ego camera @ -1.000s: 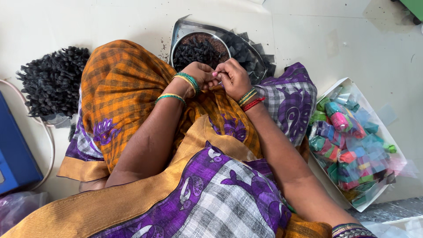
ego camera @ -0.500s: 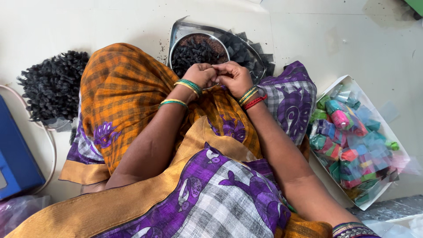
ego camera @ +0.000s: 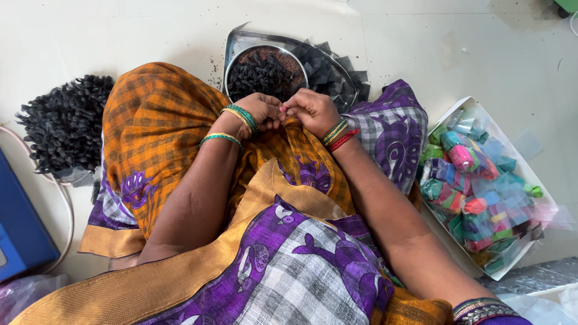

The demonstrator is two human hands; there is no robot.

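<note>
My left hand (ego camera: pixel 260 111) and my right hand (ego camera: pixel 313 111) meet fingertip to fingertip over my lap, pinching something small and dark that the fingers mostly hide. Green and gold bangles ring the left wrist, red and green ones the right. Just beyond the hands stands a round metal bowl (ego camera: pixel 236 60) of black pieces, set on a metal tray (ego camera: pixel 241 37) with dark square cut sheets (ego camera: pixel 337 63). My legs are draped in orange checked and purple patterned cloth (ego camera: pixel 156 126).
A heap of black twisted pieces (ego camera: pixel 63 123) lies on the pale floor at the left. A white box (ego camera: pixel 448 111) of colourful wrapped rolls sits at the right. A blue box (ego camera: pixel 21 222) and a white cable (ego camera: pixel 60 198) are at the far left.
Both hands stay together at the same spot, with only small finger movements. The view has shifted slightly.
</note>
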